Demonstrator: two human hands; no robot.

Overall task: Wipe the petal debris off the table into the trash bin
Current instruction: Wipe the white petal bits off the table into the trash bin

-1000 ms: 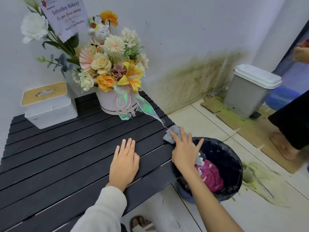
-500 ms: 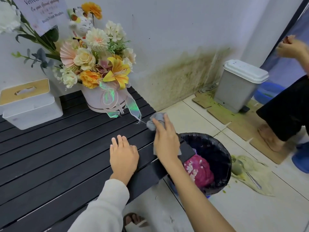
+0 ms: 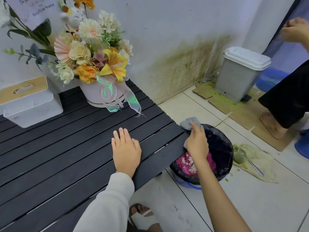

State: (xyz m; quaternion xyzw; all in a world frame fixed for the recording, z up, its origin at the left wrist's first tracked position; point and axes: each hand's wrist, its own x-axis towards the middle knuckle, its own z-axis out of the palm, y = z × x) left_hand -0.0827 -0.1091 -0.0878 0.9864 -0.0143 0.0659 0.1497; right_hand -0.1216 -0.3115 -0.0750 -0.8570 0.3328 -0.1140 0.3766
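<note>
Broadly, the black slatted desk (image 3: 58, 148) carries the left hand (image 3: 126, 149) — fingers straight, palm flat. Beside its right edge stands the trash bin (image 3: 222, 148), pale petal debris (image 3: 189, 162) inside; above it the right hand (image 3: 197, 143) grips a grey cloth (image 3: 188, 122).

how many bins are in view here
2. A round trash bin with a black liner sits on the floor at the table's right end, under the right hand. A grey lidded pedal bin stands against the wall.

Flower box (image 3: 102, 93) against wall; tissue box (image 3: 30, 102) to its left; lidded bin (image 3: 240, 72) far right of it.
</note>
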